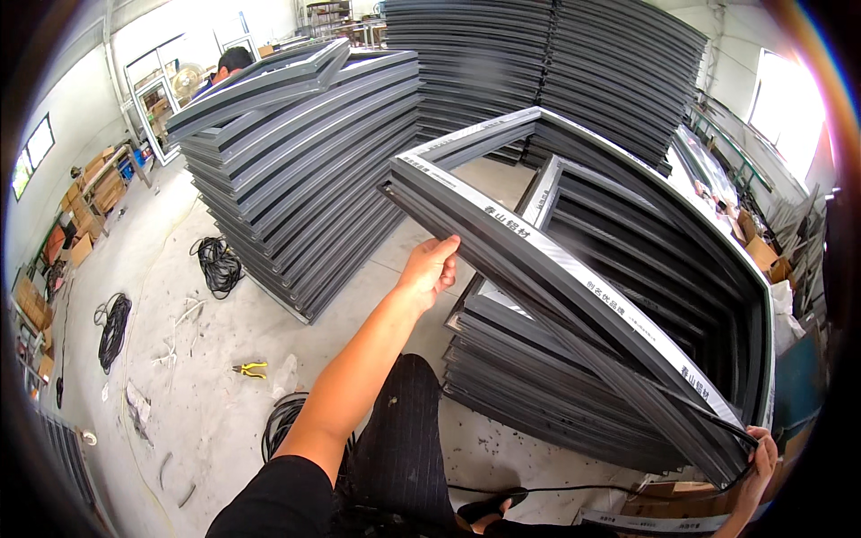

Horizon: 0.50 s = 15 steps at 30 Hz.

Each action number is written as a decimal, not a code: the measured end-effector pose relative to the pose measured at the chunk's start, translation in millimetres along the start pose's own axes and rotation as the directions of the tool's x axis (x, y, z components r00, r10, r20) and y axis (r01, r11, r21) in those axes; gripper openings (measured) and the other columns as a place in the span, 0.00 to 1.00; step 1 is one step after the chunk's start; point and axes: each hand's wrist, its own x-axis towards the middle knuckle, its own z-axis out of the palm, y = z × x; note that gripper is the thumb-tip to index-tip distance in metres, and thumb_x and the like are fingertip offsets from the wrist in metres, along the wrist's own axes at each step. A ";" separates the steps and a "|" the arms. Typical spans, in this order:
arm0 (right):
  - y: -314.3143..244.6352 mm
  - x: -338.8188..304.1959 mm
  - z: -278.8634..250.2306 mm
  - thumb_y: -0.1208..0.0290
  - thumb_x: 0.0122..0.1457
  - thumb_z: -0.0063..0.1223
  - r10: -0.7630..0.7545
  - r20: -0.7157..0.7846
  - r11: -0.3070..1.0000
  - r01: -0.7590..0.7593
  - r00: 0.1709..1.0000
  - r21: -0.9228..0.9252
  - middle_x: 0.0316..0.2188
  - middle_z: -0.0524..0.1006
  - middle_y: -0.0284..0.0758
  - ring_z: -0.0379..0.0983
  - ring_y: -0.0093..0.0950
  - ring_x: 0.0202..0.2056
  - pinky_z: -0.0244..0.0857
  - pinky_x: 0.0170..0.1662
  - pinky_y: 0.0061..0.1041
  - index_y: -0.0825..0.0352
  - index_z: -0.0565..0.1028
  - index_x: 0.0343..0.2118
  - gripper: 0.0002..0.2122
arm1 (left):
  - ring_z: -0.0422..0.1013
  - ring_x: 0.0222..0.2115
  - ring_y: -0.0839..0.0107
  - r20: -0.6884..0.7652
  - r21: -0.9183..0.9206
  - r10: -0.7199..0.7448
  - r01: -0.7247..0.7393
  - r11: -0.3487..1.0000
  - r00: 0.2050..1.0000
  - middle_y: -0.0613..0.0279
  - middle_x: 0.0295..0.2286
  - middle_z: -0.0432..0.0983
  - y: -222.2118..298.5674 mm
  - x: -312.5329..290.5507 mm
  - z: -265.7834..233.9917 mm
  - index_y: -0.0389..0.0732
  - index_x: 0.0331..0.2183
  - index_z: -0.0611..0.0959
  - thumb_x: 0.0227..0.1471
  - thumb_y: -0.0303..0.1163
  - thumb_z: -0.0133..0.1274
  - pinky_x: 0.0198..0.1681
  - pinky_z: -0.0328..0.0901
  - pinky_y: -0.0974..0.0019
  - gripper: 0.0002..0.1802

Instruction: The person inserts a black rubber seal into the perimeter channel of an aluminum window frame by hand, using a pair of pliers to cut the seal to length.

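Lying on the concrete floor: black cable coil, then yellow-handled pliers. Frame stack is standing beyond. Left hand is curling, thumb meeting dark rectangular frame; can't tell if pinching. Frame is sitting askew over near stack, white strips showing dark print. Right hand is touching its corner, grip unclear.

Pale floor carrying tall stacks of dark frames, coiled black cables, yellow pliers, scattered scraps.

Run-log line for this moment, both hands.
left hand: at frame edge; right hand: at frame corner, by black cord; frame: askew over stack
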 end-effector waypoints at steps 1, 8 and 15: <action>1.6 0.2 1.0 0.61 0.57 0.47 -0.015 -0.027 1.000 0.014 1.000 -0.019 0.35 0.71 0.34 0.56 0.16 0.28 0.48 0.33 0.16 0.72 0.72 0.32 0.15 | 0.59 0.17 0.82 0.052 -0.054 -0.034 0.037 0.998 0.998 0.73 0.17 0.64 1.6 -2.7 -2.1 0.46 0.26 0.69 0.51 0.38 0.58 0.20 0.54 0.77 0.13; -5.0 1.2 0.7 0.63 0.54 0.48 0.006 0.051 0.998 -0.009 0.999 0.069 0.32 0.69 0.35 0.57 0.17 0.29 0.49 0.35 0.16 0.71 0.71 0.26 0.13 | 0.60 0.19 0.80 0.111 -0.013 0.008 -0.006 1.000 0.994 0.72 0.18 0.65 -6.6 0.6 -1.6 0.46 0.24 0.70 0.51 0.38 0.58 0.22 0.55 0.75 0.14; 3.6 4.1 -15.2 0.60 0.52 0.48 -0.102 0.108 0.993 0.095 0.989 0.069 0.22 0.66 0.33 0.62 0.23 0.27 0.51 0.53 0.25 0.64 0.63 0.15 0.15 | 0.60 0.20 0.79 0.200 -0.027 -0.108 0.116 0.993 0.974 0.72 0.19 0.67 -3.6 -10.3 -0.4 0.47 0.24 0.72 0.49 0.36 0.59 0.24 0.57 0.74 0.12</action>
